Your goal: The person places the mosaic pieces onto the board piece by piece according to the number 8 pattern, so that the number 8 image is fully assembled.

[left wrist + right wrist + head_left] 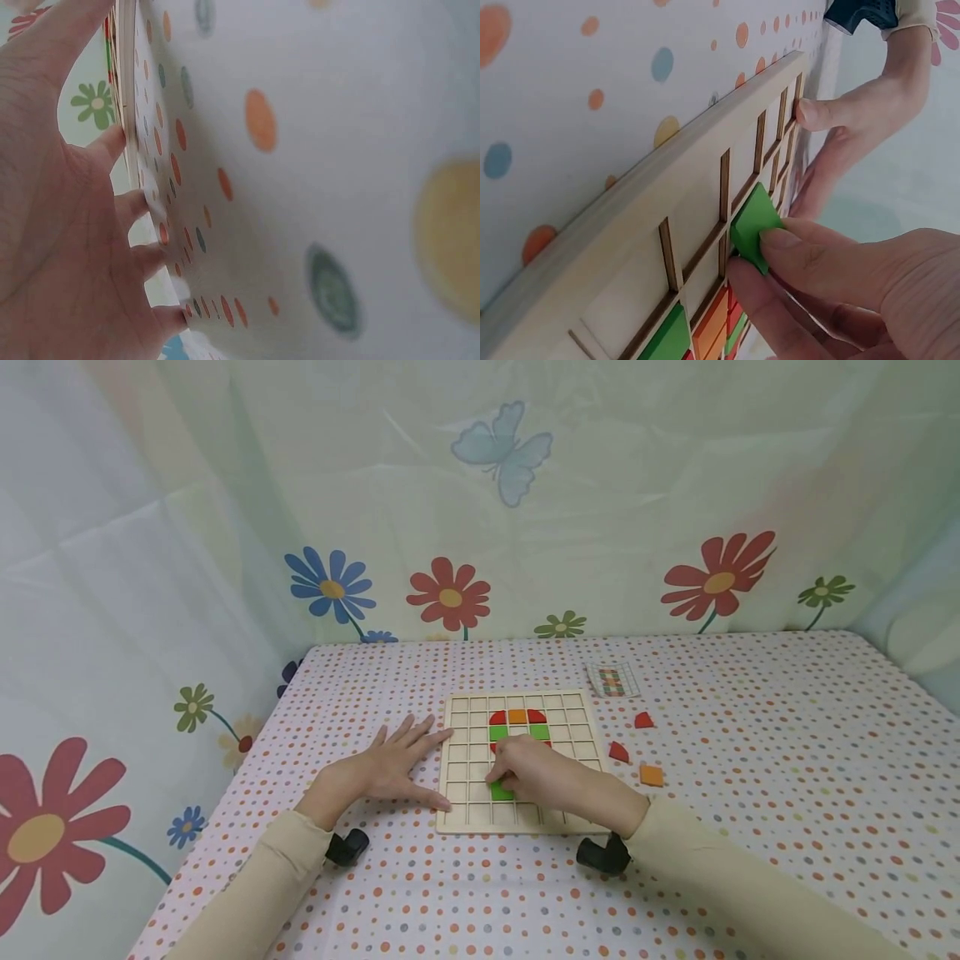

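Note:
A wooden grid board (459,772) lies on the table with coloured tiles in its cells. My right hand (536,770) is over the board's lower middle, pinching a green square tile (754,229) between thumb and finger. In the right wrist view that tile sits tilted at a cell, its lower edge touching or close to the dividers. My left hand (393,770) lies spread on the cloth, thumb and a fingertip touching the board's left edge. Beyond the right hand are an orange tile (517,716), red quarter-round tiles (537,717) and green tiles (539,732). The hand hides some cells.
Right of the board lie two loose red quarter-round tiles (618,752) and an orange square tile (652,775). A small pattern card (612,679) is at the board's upper right. A dotted cloth (750,777) covers the table, and a flowered curtain (615,527) hangs behind.

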Motion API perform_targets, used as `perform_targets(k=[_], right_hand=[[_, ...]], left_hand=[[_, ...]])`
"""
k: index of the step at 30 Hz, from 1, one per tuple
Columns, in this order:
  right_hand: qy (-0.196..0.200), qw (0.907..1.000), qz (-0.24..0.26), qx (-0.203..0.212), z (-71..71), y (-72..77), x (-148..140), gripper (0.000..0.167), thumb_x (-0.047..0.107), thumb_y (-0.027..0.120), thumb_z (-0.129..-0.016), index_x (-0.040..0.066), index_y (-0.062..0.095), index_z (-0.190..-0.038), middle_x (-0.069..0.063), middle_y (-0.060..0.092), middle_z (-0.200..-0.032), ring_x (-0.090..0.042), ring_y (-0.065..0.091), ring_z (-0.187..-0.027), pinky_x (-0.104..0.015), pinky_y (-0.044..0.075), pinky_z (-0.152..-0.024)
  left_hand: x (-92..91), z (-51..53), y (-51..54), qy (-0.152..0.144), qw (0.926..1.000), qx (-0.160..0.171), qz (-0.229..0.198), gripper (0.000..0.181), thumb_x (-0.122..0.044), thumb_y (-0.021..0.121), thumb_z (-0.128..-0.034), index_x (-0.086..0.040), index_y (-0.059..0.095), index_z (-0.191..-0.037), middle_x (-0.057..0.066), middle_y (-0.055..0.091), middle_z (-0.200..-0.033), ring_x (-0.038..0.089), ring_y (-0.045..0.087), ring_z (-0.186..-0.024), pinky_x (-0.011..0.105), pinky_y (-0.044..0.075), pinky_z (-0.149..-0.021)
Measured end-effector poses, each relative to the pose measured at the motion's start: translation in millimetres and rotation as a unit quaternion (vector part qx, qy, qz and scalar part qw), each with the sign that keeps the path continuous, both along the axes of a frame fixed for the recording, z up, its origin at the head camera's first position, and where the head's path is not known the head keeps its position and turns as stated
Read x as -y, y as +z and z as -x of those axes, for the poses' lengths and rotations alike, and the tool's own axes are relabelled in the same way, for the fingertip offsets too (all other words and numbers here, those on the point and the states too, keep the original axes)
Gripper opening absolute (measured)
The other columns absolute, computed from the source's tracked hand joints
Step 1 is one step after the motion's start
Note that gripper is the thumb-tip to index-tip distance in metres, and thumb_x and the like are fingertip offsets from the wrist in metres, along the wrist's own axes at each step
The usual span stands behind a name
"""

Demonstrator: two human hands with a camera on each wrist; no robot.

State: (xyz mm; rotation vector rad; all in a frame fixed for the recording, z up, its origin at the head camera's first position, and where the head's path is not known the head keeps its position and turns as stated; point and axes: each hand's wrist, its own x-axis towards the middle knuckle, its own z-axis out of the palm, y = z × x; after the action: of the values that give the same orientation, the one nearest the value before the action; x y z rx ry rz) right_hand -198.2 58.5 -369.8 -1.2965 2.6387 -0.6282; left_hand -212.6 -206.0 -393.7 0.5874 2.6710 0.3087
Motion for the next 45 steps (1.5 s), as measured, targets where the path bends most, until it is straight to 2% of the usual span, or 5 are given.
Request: perform_targets(k=[11, 22, 31, 41, 45], right_hand=[[-0.037, 0.9992, -0.018, 0.001, -3.7, -0.9, 4, 0.016, -0.009, 0.079, -0.087, -0.001, 0.084, -0.099, -0.005, 0.071, -0.089, -0.014, 0.064, -0.085, -0.017, 0.053, -0.07], [-0.031, 0.9979, 0.048, 0.029, -7.5, -6.2, -13, 0.019, -0.01, 0.078, -0.087, -0.001, 0.082, -0.102, -0.005, 0.074, -0.097, -0.013, 0.068, -0.089, -0.02, 0.057, -0.076], [-0.063, 0.9932, 0.089, 0.039, -22.1, -3.2, -56, 0.018, -0.003, 0.079, -0.09, 0.01, 0.081, -0.102, 0.004, 0.072, -0.101, -0.016, 0.066, -0.092, -0.031, 0.059, -0.08], [-0.16, 0.9862, 0.032, 0.029, -19.4, 6.2, -123, 0.02, 0.003, 0.082, -0.089, 0.012, 0.081, -0.107, 0.002, 0.069, -0.104, -0.019, 0.063, -0.094, -0.037, 0.057, -0.078], [-0.196, 0.9792, 0.015, 0.05, -9.7, 8.8, -156, 0.025, 0.006, 0.086, -0.085, 0.005, 0.079, -0.109, -0.005, 0.07, -0.105, -0.025, 0.065, -0.094, -0.042, 0.06, -0.078]], left_hand=[[-0.3, -0.4, 0.7, -0.001, 1.0, 0.004, 0.0, 0.114, -0.075, 0.072, -0.0829, -0.027, 0.016, -0.17, 0.011, 0.002, -0.176, 0.039, -0.004, -0.161, 0.068, 0.0, -0.125], [-1.3, -3.5, 1.6, 0.0, 1.0, -0.001, -0.006, 0.112, -0.071, 0.074, -0.0843, -0.027, 0.018, -0.17, 0.011, 0.003, -0.176, 0.04, -0.001, -0.161, 0.069, 0.002, -0.124], [-1.5, -3.1, 1.6, -0.001, 1.0, -0.004, -0.006, 0.112, -0.071, 0.075, -0.0838, -0.027, 0.018, -0.17, 0.011, 0.003, -0.176, 0.04, -0.002, -0.161, 0.069, 0.002, -0.124], [-0.6, -1.9, -0.3, 0.0, 1.0, -0.003, -0.009, 0.113, -0.072, 0.075, -0.0829, -0.026, 0.018, -0.17, 0.013, 0.004, -0.176, 0.041, -0.001, -0.161, 0.07, 0.002, -0.124], [-1.8, -2.3, 0.8, -0.002, 0.9999, -0.007, -0.011, 0.112, -0.07, 0.075, -0.0838, -0.025, 0.019, -0.169, 0.013, 0.005, -0.176, 0.042, 0.0, -0.16, 0.07, 0.002, -0.124]])
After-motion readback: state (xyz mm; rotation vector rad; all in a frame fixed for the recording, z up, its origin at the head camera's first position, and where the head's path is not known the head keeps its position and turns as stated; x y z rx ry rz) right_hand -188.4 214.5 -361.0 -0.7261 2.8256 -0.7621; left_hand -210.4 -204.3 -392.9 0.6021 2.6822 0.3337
